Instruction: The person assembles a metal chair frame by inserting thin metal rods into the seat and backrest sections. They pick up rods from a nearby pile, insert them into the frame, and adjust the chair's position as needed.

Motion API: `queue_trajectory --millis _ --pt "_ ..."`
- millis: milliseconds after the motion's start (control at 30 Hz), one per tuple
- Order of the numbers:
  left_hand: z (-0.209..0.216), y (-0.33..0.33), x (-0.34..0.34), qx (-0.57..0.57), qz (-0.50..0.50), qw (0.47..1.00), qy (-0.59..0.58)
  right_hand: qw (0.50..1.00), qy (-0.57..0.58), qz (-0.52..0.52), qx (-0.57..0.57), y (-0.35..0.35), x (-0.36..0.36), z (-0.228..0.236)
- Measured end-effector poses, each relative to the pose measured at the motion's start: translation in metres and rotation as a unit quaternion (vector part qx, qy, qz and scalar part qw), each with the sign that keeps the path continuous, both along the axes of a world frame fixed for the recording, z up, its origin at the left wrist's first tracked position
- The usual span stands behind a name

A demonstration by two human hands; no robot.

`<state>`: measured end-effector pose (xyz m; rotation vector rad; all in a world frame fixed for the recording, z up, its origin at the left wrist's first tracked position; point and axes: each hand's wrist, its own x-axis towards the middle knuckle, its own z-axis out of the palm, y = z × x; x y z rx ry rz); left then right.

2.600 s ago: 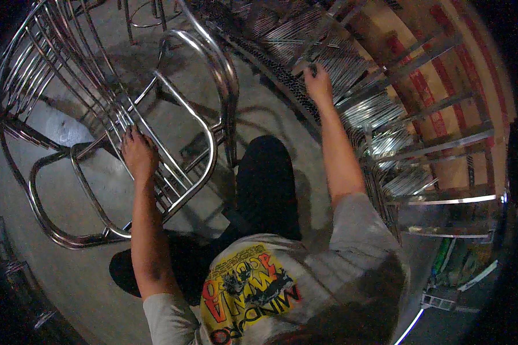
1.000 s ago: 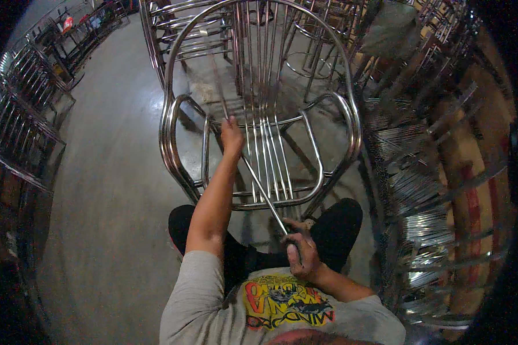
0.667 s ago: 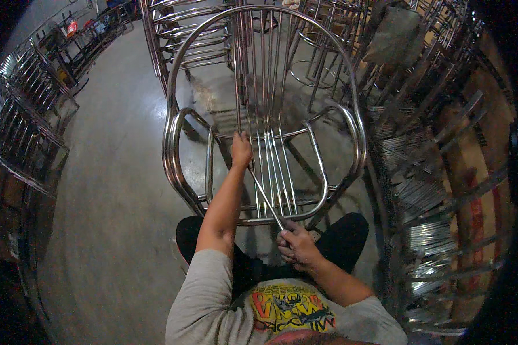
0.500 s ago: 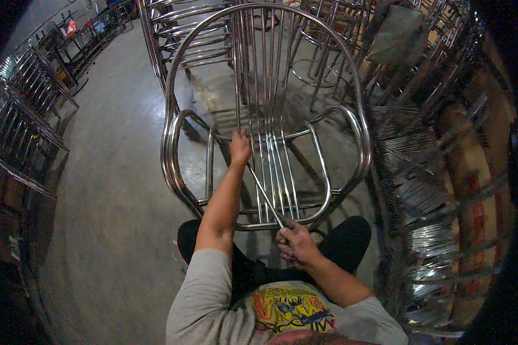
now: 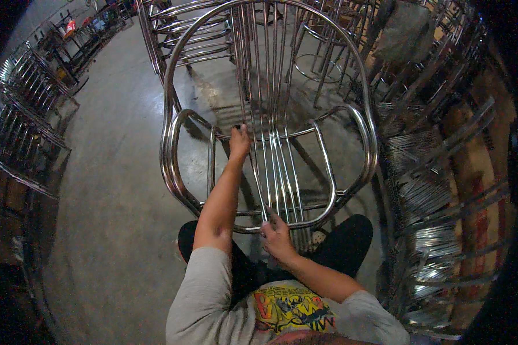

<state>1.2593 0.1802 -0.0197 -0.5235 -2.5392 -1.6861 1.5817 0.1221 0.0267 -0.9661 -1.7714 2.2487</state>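
Note:
A shiny chrome chair frame [image 5: 331, 184] with a round hooped back and looped arms stands in front of my knees. Several thin metal rods run down its back and along the seat. My left hand [image 5: 239, 142] is closed around the leftmost rod [image 5: 257, 178] where back and seat meet, beside the rear cross tube. At the seat's front rail [image 5: 244, 229], my right hand [image 5: 277, 236] pinches the near end of this same rod. That end lies close to the left of the other seat rods, and my fingers partly hide it.
Behind the hoop on the left stands a stack of chrome tube frames [image 5: 204, 37]. More frames [image 5: 26, 118] line the far left. Bundles of metal rods [image 5: 429, 247] lie along the right, below a grey cloth [image 5: 406, 34]. Concrete floor [image 5: 109, 190] stretches to the left.
My right hand has moved left with the rod's near end, so the rod has swung from a slant across the seat to nearly alongside the others. My left hand stays almost in place.

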Motion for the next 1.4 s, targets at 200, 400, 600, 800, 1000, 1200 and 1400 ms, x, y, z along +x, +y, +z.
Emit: queue_trajectory --millis 200,400,600,800,1000,1200,1400 --pt "0.021 -0.068 0.084 -0.118 -0.178 0.917 -0.338 0.992 0.073 -0.033 0.093 -0.023 -0.021 -0.026" --pt "0.038 -0.095 0.158 -0.242 -0.166 0.946 -0.136 0.992 0.018 0.018 0.124 -0.022 -0.026 -0.028" --pt "0.046 -0.102 0.175 -0.259 -0.115 0.956 -0.077 0.984 0.015 0.100 0.150 -0.001 -0.024 0.007" --pt "0.027 -0.110 0.173 0.080 -0.089 0.950 -0.288 0.806 -0.110 0.181 0.553 0.031 -0.014 0.032" --pt "0.025 -0.106 0.169 0.121 -0.076 0.933 -0.330 0.727 -0.074 0.182 0.658 0.030 -0.013 0.013" --pt "0.000 -0.083 0.140 0.169 0.006 0.931 -0.323 0.728 -0.051 0.183 0.658 0.036 -0.011 0.013" --pt "-0.019 -0.076 0.133 0.080 -0.014 0.958 -0.275 0.718 -0.081 0.186 0.665 0.035 -0.012 0.013"
